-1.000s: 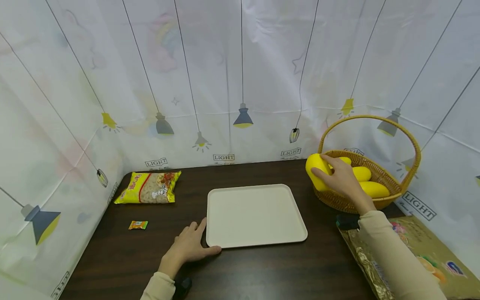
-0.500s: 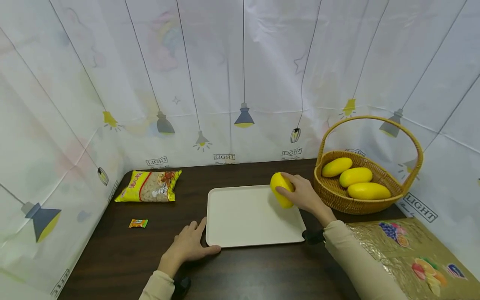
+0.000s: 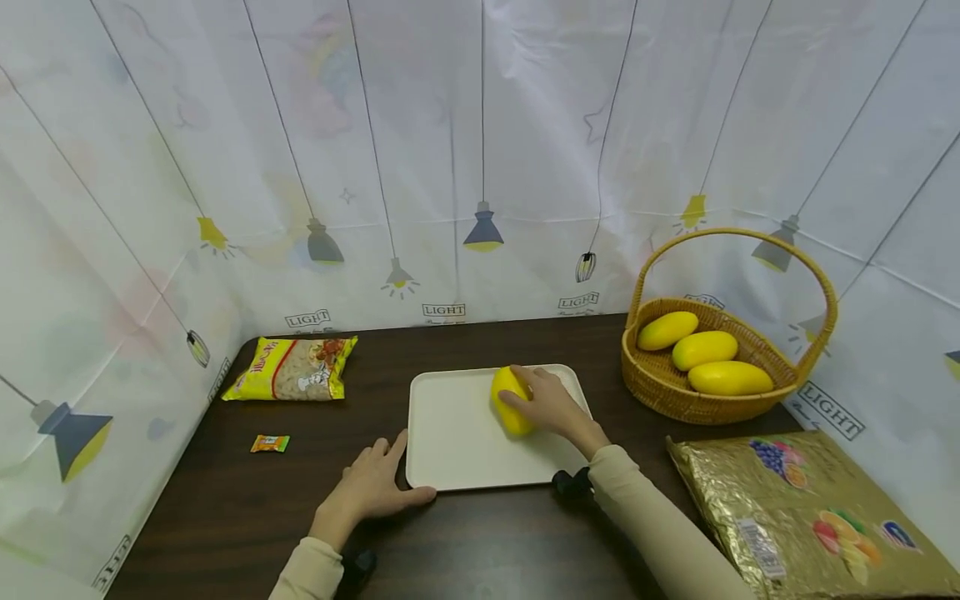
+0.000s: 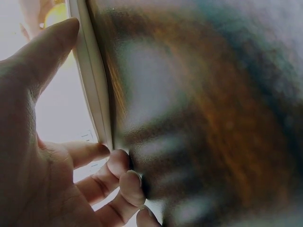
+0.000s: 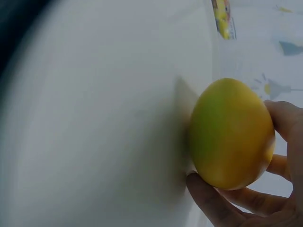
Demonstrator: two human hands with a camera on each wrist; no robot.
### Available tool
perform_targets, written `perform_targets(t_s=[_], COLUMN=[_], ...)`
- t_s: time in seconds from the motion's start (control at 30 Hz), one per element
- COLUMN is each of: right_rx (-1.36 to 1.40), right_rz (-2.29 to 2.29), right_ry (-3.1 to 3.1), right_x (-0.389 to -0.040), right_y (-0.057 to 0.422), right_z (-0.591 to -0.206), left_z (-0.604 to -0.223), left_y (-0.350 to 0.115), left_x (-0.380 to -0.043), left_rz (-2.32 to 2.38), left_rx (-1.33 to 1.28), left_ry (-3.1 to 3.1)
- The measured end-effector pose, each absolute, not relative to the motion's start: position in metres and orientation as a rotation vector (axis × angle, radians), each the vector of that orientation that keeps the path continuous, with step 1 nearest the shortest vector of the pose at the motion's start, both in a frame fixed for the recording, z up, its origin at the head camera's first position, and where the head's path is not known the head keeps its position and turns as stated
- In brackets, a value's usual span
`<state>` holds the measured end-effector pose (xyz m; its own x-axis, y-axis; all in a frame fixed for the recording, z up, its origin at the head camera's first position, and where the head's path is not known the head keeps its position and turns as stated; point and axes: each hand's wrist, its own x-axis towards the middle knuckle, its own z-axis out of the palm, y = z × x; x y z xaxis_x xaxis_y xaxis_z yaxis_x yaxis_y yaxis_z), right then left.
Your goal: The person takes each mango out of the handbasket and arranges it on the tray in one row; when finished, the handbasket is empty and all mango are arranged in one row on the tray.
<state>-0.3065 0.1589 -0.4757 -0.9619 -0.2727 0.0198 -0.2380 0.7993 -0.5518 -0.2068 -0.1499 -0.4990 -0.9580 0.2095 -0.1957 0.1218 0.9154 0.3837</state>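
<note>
My right hand (image 3: 553,407) grips a smooth yellow mango (image 3: 507,403) over the middle of a cream rectangular tray (image 3: 448,454). The right wrist view has the same mango (image 5: 232,135) between thumb and fingers, very close to the tray surface; whether it touches cannot be told. At the tray's near left corner my left hand (image 3: 369,485) rests with thumb and fingers spread, touching the rim. In the left wrist view its thumb and fingertips lie along the tray edge (image 4: 92,71). Several bare fingers there touch the dark tabletop.
A wicker basket (image 3: 675,406) with a tall handle stands at right, holding three mangoes (image 3: 705,348). In front of it lies a gold packet (image 3: 810,517) with fruit pictures. A yellow food bag (image 3: 292,369) and a small orange wrapped candy (image 3: 270,443) lie left of the tray.
My right hand has carried the mango from the basket leftward and down over the tray. The left hand has stayed at the tray's corner.
</note>
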Motion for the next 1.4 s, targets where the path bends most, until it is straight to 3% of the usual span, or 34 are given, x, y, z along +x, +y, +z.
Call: perform_targets(t_s=[0.5,1.4], right_rx=[-0.455,-0.744], right_rz=[-0.897,-0.831], right_ry=[2.963,2.801], right_x=[-0.3,-0.301], right_y=[0.107,0.068], right_z=[-0.486,-0.475], left_z=[-0.495,-0.496], left_y=[-0.148,-0.148], left_x=[-0.204,-0.205], left_rz=[0.563,0.554], left_rx=[0.245,0.249], left_ry=[2.825,2.853])
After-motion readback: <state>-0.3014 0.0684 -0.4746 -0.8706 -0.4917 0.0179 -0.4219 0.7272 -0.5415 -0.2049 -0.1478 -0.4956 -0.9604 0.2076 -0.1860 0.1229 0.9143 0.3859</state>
